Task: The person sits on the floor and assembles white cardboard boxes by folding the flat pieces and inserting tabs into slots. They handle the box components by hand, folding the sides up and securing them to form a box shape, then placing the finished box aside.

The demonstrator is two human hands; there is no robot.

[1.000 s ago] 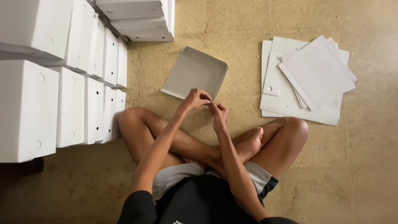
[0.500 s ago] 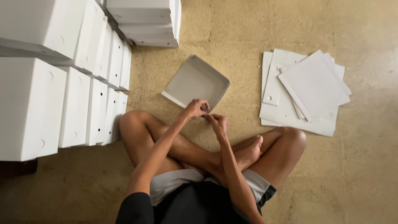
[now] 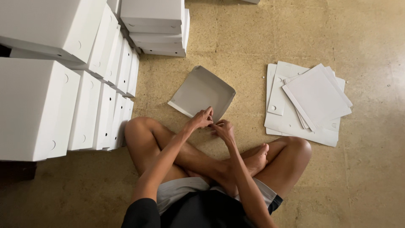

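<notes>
Hands, left and right, pinched (fingers closed) on grey tray edge.

A makeshift packing spot on a bare tiled floor — stacked white boxes, flat cardboard blanks.

speckled tan floor, half-folded tray, flat card sheets, stacked white boxes, perhaps closed

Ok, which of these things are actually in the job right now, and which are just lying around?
In hand:
left hand and right hand, both at the near edge of the half-folded grey-white tray.

Lying about:
loose pile of flat white sheets
finished white boxes
stacked boxes
</notes>
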